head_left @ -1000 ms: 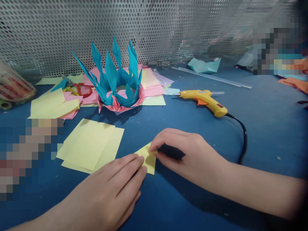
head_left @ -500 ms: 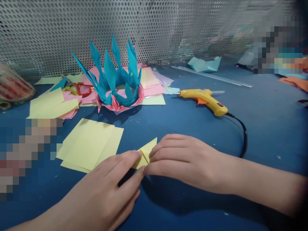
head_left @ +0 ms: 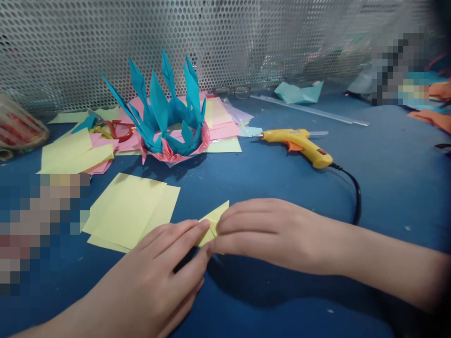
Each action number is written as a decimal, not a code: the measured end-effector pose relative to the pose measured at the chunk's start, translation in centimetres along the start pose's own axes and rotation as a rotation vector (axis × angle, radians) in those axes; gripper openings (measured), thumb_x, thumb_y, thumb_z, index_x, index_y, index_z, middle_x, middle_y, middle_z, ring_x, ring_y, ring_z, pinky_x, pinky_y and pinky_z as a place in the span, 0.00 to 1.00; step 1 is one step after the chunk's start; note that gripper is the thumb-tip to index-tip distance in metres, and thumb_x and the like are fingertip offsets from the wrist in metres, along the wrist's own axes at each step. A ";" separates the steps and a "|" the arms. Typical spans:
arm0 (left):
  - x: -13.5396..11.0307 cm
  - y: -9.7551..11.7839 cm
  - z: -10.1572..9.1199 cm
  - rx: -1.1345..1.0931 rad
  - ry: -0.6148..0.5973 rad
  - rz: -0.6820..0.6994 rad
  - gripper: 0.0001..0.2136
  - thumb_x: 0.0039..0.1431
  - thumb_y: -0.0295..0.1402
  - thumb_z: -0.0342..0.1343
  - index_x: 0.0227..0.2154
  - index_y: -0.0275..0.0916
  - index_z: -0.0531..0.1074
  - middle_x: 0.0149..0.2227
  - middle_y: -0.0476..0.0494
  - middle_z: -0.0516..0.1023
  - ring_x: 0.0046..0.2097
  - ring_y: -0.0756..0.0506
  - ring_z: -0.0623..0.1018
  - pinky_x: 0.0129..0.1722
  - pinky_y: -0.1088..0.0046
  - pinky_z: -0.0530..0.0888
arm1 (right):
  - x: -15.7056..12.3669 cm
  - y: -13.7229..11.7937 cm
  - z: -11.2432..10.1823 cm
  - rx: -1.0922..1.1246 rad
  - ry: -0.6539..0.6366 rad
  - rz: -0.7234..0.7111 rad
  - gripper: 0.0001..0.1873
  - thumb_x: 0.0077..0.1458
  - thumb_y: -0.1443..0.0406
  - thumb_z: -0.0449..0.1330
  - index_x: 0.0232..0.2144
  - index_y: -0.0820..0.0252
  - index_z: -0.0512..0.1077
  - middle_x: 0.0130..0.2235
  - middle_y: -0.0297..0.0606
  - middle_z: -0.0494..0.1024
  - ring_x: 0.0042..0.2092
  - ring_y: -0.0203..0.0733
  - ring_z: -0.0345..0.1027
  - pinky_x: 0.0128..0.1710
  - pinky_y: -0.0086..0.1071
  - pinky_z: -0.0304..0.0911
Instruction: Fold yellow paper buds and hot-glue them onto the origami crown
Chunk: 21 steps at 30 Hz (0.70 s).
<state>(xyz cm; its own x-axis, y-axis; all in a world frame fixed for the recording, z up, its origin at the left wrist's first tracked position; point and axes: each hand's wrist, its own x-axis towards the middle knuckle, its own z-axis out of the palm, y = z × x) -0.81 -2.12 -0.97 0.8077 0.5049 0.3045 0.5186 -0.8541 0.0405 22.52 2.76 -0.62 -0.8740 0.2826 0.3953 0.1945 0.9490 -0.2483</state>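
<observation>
Watching remotely, I see both hands close together, clamped on a small folded yellow paper (head_left: 215,216) at the centre: the left hand (head_left: 158,274) from eight o'clock, the right hand (head_left: 276,234) from three. It looks creased, though fingers hide much of it. From there, yellow square sheets (head_left: 136,211) lie at nine o'clock, a blue-and-pink paper crown (head_left: 159,104) at eleven, a hot glue gun (head_left: 307,147) past one.

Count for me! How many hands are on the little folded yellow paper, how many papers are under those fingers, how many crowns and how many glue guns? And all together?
Hands: 2 (left hand, right hand)
Folded yellow paper: 1
Blue crown: 1
Yellow glue gun: 1
Total: 5
</observation>
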 end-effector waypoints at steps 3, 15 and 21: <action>0.0 0.1 0.0 0.001 0.002 -0.004 0.15 0.65 0.24 0.44 0.45 0.33 0.76 0.49 0.31 0.80 0.49 0.36 0.79 0.43 0.59 0.80 | -0.1 0.6 0.3 0.071 0.089 0.200 0.09 0.61 0.70 0.56 0.42 0.65 0.74 0.39 0.42 0.78 0.41 0.39 0.71 0.42 0.30 0.69; -0.6 0.0 0.2 0.025 -0.059 -0.007 0.15 0.63 0.24 0.47 0.49 0.32 0.73 0.49 0.31 0.78 0.51 0.34 0.77 0.45 0.54 0.80 | 0.2 -0.8 1.0 0.132 0.122 0.605 0.06 0.49 0.75 0.60 0.26 0.61 0.73 0.28 0.32 0.77 0.29 0.33 0.69 0.32 0.26 0.63; -0.8 0.0 0.3 0.022 -0.082 -0.008 0.14 0.64 0.24 0.47 0.49 0.33 0.73 0.48 0.31 0.78 0.51 0.34 0.76 0.45 0.53 0.79 | 0.0 -1.3 1.2 -0.147 0.067 0.347 0.13 0.60 0.74 0.52 0.26 0.64 0.73 0.28 0.38 0.76 0.31 0.39 0.66 0.33 0.33 0.60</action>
<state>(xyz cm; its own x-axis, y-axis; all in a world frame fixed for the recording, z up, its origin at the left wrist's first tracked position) -1.34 -2.46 -1.46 0.8234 0.5207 0.2256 0.5302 -0.8476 0.0214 21.75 1.38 -1.35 -0.7145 0.5948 0.3682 0.5401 0.8036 -0.2501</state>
